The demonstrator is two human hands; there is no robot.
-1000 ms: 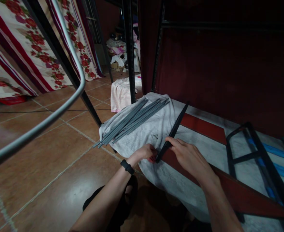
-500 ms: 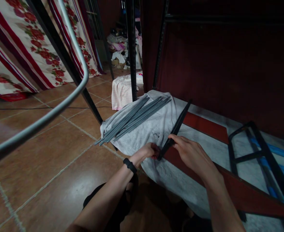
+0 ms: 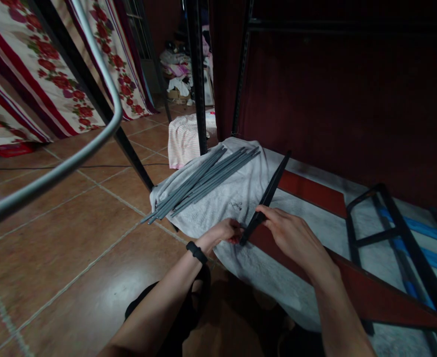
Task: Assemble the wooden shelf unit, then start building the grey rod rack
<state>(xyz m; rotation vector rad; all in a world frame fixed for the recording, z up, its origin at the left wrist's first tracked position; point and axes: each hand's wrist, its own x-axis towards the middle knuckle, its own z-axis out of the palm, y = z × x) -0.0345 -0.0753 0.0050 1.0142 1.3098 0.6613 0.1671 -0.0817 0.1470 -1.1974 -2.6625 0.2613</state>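
Right hand pinching black bar near its low end, bar slanting toward 1 o'clock over grey cloth, left hand at 9 o'clock of bar's tip, curled on it, grey rods bundled at 10 o'clock, black frame at 3 o'clock.

Both forearms are bare from the elbow down, with no sleeves in view. A narrow black band, like a watch or fitness strap, wraps the left wrist just behind the left hand. The right hand and its wrist carry nothing: no ring, no strap. Below the band, dark black clothing covers the legs.
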